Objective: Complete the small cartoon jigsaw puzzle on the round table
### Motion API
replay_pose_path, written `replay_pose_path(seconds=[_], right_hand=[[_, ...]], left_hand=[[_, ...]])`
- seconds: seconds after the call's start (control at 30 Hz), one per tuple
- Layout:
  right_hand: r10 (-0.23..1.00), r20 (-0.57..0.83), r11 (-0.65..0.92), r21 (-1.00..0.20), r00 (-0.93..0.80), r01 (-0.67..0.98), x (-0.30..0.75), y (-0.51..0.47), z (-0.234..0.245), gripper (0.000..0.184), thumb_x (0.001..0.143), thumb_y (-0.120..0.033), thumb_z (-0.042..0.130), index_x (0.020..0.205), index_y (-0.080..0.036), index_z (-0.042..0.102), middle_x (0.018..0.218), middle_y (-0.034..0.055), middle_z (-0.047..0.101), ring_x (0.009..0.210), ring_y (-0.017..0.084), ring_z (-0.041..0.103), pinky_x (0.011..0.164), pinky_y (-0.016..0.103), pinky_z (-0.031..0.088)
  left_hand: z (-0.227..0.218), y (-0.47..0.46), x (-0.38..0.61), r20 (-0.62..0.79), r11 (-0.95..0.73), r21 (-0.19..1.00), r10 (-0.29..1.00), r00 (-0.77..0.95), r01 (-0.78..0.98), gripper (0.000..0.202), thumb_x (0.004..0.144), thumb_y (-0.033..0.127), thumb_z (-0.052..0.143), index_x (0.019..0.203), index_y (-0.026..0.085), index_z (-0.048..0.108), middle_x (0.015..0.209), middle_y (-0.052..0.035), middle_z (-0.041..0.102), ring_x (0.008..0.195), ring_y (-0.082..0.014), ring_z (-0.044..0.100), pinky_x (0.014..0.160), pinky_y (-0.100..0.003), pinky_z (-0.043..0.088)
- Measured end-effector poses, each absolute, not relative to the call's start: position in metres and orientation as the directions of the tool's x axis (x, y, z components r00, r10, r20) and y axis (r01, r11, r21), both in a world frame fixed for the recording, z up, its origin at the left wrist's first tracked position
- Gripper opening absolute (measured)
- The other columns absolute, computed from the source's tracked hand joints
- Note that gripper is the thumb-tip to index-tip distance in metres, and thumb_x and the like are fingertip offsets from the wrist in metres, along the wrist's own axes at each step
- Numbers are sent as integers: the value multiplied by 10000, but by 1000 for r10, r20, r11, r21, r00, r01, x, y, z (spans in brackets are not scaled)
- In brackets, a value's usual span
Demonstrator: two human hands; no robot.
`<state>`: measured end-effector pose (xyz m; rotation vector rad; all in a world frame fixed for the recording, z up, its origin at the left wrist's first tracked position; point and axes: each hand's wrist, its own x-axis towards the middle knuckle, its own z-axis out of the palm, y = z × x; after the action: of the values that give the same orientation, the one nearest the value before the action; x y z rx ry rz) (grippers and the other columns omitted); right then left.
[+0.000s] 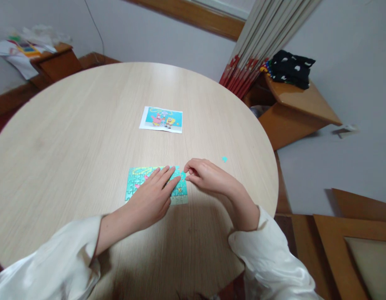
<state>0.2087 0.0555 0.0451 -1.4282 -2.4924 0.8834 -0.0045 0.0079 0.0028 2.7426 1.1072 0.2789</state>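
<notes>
A jigsaw puzzle (132,186), mostly joined and teal with pink and yellow parts, lies on the round table near me. Flat across its middle rests my left hand (154,193), fingers stretched out and covering much of the picture. At the puzzle's right edge my right hand (207,175) pinches a teal puzzle piece (183,175) between thumb and fingers; whether the piece is joined to the puzzle I cannot tell. One loose teal puzzle piece (224,159) lies apart on the table, to the right. Beyond the puzzle is a printed cartoon picture (163,119) on white paper.
The round wooden table (86,125) fills most of the view. A wooden cabinet (302,112) with a black patterned cloth (291,68) stands at the right, beside a curtain (261,37). Another small cabinet (57,62) holds papers at the left. A chair (333,250) is at the lower right.
</notes>
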Motion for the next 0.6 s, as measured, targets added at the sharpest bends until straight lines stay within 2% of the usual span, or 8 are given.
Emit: replay_pose_path(seconds=[0.2, 0.4, 0.6], right_hand=[[822, -168, 375, -559, -544, 740, 207, 55, 47, 88, 844, -118, 587, 899, -143, 651, 801, 25, 614, 705, 127, 525, 686, 244, 374], [827, -162, 365, -574, -539, 733, 207, 55, 49, 93, 834, -104, 589, 876, -141, 663, 796, 25, 619, 704, 124, 527, 686, 242, 381], [844, -161, 337, -584, -512, 739, 205, 55, 48, 30, 842, -143, 629, 862, -141, 652, 789, 20, 611, 709, 126, 527, 689, 243, 382]], left_hand=[[1, 7, -4, 114, -703, 252, 704, 701, 665, 580, 845, 81, 385, 1424, 111, 407, 1514, -193, 399, 1420, -330, 330, 1128, -555, 330], [-4, 7, -5, 142, -705, 272, 703, 697, 655, 616, 851, 85, 384, 1462, 154, 375, 1533, -181, 371, 1429, -337, 302, 1117, -593, 326], [-5, 7, -5, 153, -701, 262, 709, 688, 664, 631, 852, 83, 397, 1475, 172, 347, 1522, -162, 387, 1431, -323, 305, 1124, -570, 327]])
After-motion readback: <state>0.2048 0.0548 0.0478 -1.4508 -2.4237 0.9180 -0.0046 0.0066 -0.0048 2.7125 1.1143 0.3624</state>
